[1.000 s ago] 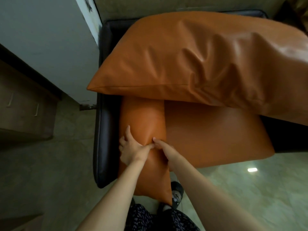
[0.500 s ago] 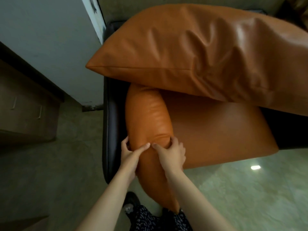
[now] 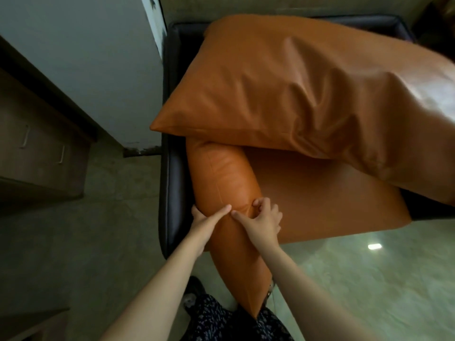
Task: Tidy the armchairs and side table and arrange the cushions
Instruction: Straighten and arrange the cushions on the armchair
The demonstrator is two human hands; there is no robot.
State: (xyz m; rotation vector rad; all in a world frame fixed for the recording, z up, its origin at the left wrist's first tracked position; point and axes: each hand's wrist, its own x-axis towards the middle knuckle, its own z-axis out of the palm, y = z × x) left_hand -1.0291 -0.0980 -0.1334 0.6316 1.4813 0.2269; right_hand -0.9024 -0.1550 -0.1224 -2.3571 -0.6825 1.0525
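Observation:
A black leather armchair (image 3: pixel 170 198) holds an orange seat cushion (image 3: pixel 320 200). A long orange side cushion (image 3: pixel 221 178) stands on edge along the chair's left arm, its near end hanging over the front of the seat. My left hand (image 3: pixel 204 221) grips its left side with the thumb across the top. My right hand (image 3: pixel 263 217) grips its right side, fingers curled into the leather. A large orange back cushion (image 3: pixel 307 89) lies tilted across the chair's back, covering the far end of the side cushion.
A white wall corner (image 3: pixel 110 70) stands just left of the chair, with a wooden drawer unit (image 3: pixel 41 148) further left. Glossy tiled floor (image 3: pixel 369 279) spreads in front and to the right. My patterned clothing (image 3: pixel 221 321) and a shoe (image 3: pixel 194 291) show below.
Both hands moved from pinching the top of the side cushion to gripping its two sides. The cushion has been pushed deeper into the chair and bulges more between the arm and seat.

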